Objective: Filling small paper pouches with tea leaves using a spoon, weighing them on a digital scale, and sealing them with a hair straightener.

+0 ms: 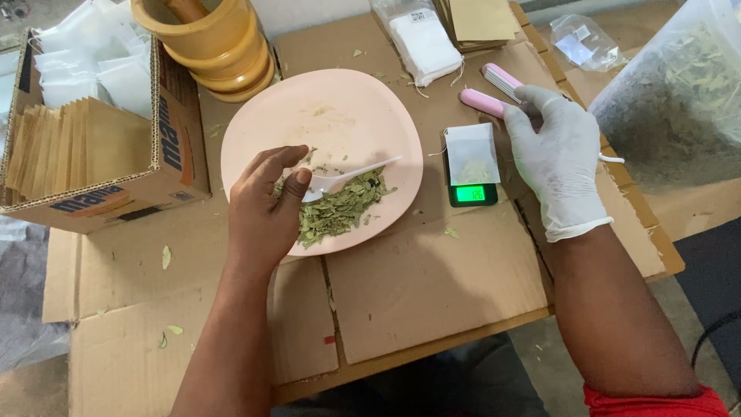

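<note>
My bare left hand [266, 205] grips a white plastic spoon [351, 174] over a pink plate [332, 104]; the spoon lies above a pile of dried green leaves [343, 208] at the plate's near side. My right hand [557, 166], in a white glove, holds a pink hand sealer [494, 91] just beyond a small digital scale [472, 193] with a lit green display. On the scale rests a white tea-bag pouch [472, 153] with some leaf inside.
A cardboard box [174, 166] of brown envelopes and white pouches stands at left. A yellow wooden mortar [212, 42] sits behind the plate. A packet of white pouches [423, 42] lies at the back, a big clear bag of leaves [679, 100] at right. Flattened cardboard [432, 286] covers the table.
</note>
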